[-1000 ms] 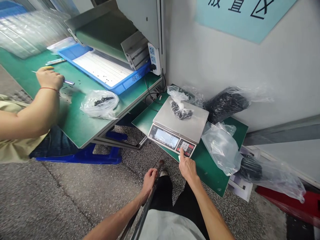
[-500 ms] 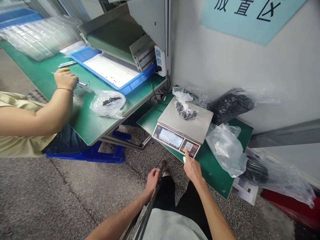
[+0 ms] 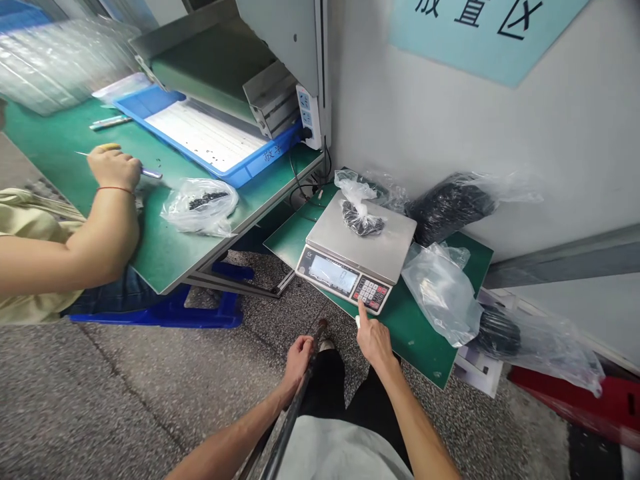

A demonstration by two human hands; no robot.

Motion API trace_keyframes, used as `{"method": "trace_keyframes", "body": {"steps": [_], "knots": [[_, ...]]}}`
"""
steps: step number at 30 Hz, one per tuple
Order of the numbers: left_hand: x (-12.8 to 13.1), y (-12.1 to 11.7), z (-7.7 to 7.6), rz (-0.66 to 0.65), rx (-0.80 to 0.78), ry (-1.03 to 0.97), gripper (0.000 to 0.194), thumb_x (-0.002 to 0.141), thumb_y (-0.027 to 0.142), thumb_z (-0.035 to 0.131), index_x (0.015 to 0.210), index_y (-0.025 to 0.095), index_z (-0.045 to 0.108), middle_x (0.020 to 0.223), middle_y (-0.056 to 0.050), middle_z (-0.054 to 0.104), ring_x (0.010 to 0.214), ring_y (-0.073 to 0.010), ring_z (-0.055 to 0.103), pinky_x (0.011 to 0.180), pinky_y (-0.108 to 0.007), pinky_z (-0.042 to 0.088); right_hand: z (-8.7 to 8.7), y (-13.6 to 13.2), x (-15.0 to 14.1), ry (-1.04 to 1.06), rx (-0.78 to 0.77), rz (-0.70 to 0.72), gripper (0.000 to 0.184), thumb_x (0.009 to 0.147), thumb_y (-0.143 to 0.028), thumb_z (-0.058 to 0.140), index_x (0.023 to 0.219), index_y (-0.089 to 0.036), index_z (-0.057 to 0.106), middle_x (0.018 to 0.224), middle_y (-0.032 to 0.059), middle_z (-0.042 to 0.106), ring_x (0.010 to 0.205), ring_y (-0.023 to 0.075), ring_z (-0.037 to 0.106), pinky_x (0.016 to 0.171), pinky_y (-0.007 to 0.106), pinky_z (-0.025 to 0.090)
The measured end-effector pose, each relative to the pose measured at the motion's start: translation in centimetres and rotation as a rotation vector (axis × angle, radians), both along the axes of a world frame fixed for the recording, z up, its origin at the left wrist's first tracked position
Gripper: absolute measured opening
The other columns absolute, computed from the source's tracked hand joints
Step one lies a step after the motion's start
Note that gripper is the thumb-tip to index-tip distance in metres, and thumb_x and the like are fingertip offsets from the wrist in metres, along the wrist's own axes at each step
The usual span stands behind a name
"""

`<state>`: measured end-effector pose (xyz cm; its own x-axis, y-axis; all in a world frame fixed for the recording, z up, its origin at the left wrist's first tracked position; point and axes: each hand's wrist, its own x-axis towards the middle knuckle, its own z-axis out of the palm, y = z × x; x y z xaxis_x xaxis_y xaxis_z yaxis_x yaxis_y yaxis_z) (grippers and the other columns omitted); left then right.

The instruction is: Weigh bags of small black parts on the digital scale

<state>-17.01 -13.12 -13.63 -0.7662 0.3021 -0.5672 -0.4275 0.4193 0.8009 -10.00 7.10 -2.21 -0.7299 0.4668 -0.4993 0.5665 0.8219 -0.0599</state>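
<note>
- L hand [image 3: 299, 360] curled against dark pole [image 3: 293, 417]; from my end I can't tell if it's gripping.
- R hand [image 3: 375, 339]: index out at keypad's [image 3: 371, 292] bottom edge, other fingers folded; can't tell if it's pressing, or if white scrap [image 3: 358, 322] is held.
- Scale [image 3: 357, 252] at R hand's 12 o'clock, tied bag [image 3: 363, 217] w/ blk contents on top; display [image 3: 333, 273] seems 0.
- From scale: dark bag [image 3: 450, 205] 2 o'clock, clear bag [image 3: 440, 293] 4 o'clock, co-worker's hand [image 3: 114, 168] w/ thin tool [image 3: 151, 173] approx 10.
</note>
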Motion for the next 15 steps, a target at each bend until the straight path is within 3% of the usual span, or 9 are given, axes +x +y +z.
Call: {"method": "trace_keyframes", "body": {"steps": [10,15], "knots": [[-0.46,0.38,0.73,-0.003,-0.027,0.01,0.032,0.067,0.048,0.057,0.074,0.017,0.063,0.068,-0.001,0.061,0.066,-0.0171,0.055,0.066,-0.028,0.045,-0.02,0.44,-0.02,0.004,-0.038,0.008,0.062,0.094,-0.01,0.034,0.152,-0.009,0.013,0.078,0.0114,0.066,0.07,0.0216,0.065,0.061,0.026,0.047],[-0.54,0.5,0.44,0.007,-0.026,0.014,0.031,0.067,0.047,0.056,0.073,0.017,0.063,0.064,0.0,0.059,0.061,-0.0155,0.053,0.062,-0.027,0.044,-0.27,0.65,-0.15,0.003,-0.015,0.027,0.063,0.093,-0.009,0.036,0.152,-0.011,0.014,0.079,0.011,0.067,0.072,0.0221,0.067,0.065,0.028,0.049]]}}
